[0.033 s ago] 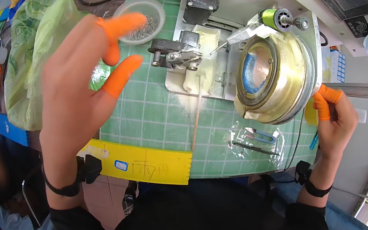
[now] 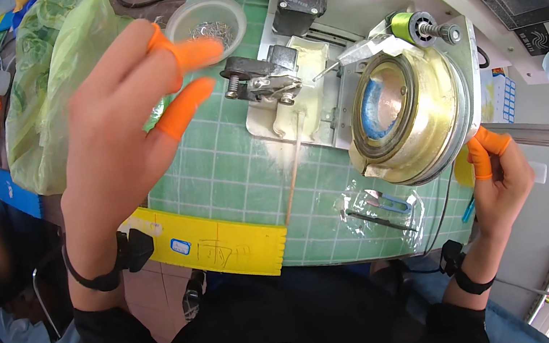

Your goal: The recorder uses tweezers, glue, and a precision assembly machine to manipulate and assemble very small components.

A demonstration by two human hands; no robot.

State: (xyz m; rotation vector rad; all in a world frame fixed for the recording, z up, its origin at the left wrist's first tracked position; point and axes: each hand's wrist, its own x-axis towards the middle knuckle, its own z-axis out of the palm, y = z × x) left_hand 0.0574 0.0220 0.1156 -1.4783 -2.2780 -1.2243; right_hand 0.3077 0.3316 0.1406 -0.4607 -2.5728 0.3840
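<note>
My left hand (image 2: pixel 121 114), orange covers on thumb and fingers, hovers above the mat with its fingertips apart and nothing visible between them. Just beyond them stands a clear round bowl (image 2: pixel 178 18) holding small metal pieces (image 2: pixel 212 32). To their right a machine carries a metal clamp (image 2: pixel 267 88) over a pale plate. A thin stick (image 2: pixel 293 175) extends from that plate toward me. My right hand (image 2: pixel 501 179), also with orange finger covers, touches the lower edge of the machine beside its large brass-coloured ring (image 2: pixel 420 120). Its fingers are closed, their tips partly hidden.
A green thread spool (image 2: pixel 404 29) sits above the ring. On the green gridded mat (image 2: pixel 216 171) lie thread snips (image 2: pixel 389 203) and dark tweezers (image 2: pixel 380 220). A yellow strip (image 2: pixel 248 249) lines the near edge. A pale green plastic bag (image 2: pixel 43 87) fills the left.
My left hand has shifted slightly, its index fingertip coming a little nearer to me. The right hand keeps its place at the machine.
</note>
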